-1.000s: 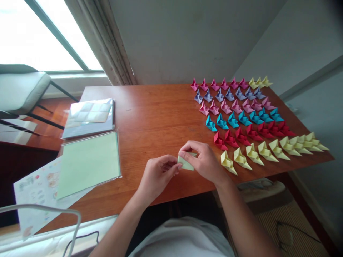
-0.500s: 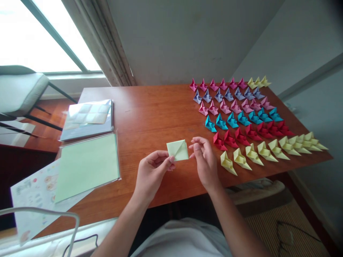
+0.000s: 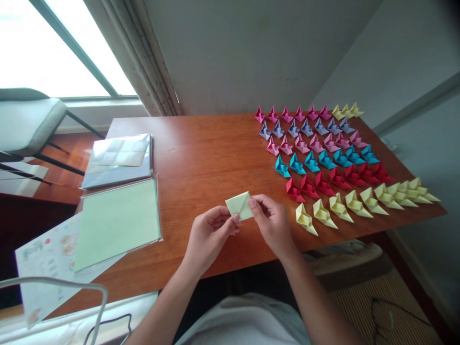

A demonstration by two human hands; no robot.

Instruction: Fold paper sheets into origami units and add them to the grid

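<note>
A small folded sheet of pale green paper (image 3: 238, 205), with a diagonal fold line across its face, is held just above the table's near side. My left hand (image 3: 212, 232) pinches its lower left part between thumb and fingers. At the paper's right edge, my right hand (image 3: 270, 219) grips it with the thumb in front; those fingertips are partly hidden behind it. Just right of that hand stands a row of pale yellow paper boats (image 3: 305, 219), and behind them is a row of red paper boats (image 3: 294, 189).
Blue paper boats (image 3: 282, 166) and rows of pink and purple ones fill the right of the wooden table (image 3: 201, 153). On the left lie a pack of green paper (image 3: 118, 225), another pack (image 3: 117, 160) and a printed sheet (image 3: 46, 258). A chair (image 3: 32, 120) stands beyond.
My right hand has moved left and closed on the paper's right edge; it was apart from it before. The paper and my left hand have shifted slightly right and nearer to me.
</note>
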